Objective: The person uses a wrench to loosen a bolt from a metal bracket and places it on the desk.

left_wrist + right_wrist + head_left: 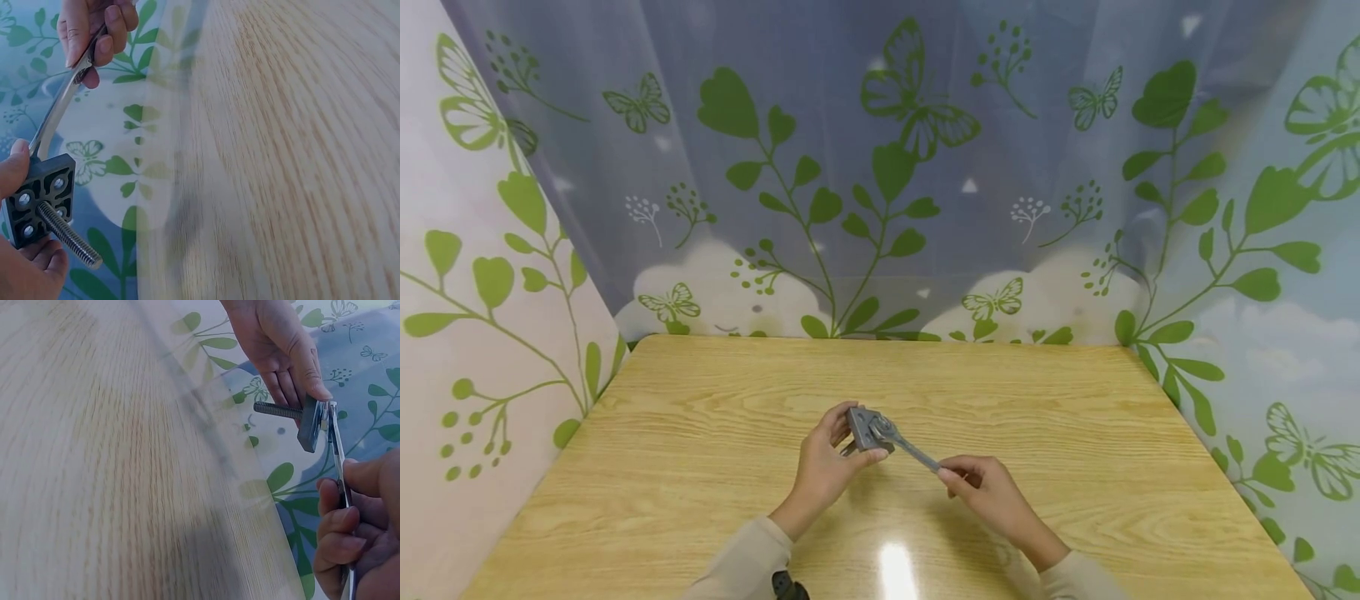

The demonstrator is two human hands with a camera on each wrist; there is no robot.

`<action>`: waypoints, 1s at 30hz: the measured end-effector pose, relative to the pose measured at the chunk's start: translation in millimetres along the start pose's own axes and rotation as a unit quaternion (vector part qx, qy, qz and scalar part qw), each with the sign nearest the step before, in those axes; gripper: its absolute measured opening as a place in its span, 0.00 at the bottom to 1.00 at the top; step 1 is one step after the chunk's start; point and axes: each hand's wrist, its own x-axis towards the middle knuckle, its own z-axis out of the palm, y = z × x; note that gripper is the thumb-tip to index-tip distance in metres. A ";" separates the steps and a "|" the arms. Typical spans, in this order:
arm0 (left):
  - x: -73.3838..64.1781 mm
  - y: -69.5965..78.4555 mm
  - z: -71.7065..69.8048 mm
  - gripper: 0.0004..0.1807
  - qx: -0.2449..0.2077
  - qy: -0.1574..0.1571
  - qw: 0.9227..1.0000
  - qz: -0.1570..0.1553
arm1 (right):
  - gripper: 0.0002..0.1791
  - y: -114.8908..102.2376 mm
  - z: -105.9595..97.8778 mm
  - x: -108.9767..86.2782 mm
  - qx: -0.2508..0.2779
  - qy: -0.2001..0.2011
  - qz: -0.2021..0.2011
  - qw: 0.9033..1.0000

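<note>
My left hand [827, 458] grips a square dark grey plate [861, 427] by its edges, raised over the table. Four holes show near the plate's corners in the left wrist view, and a threaded bolt [69, 234] sticks out from its middle. On the plate's other face, the head of a silver wrench [913, 452] sits around a nut or bolt head [325, 415]. The far end of the wrench handle is pinched between thumb and fingers of my right hand [988, 492]. The wrench slants down to the right from the plate.
A wood-grain table [700, 400] spreads beneath both hands. Behind it and at both sides hangs a curtain [820, 167] printed with green leaves and butterflies. A dark watch-like band [788, 586] is at the left sleeve.
</note>
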 end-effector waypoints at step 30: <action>-2.2 1.9 2.9 0.42 0.018 0.005 0.999 0.034 | 0.17 -9.1 10.1 -0.7 0.020 0.016 0.019 1.000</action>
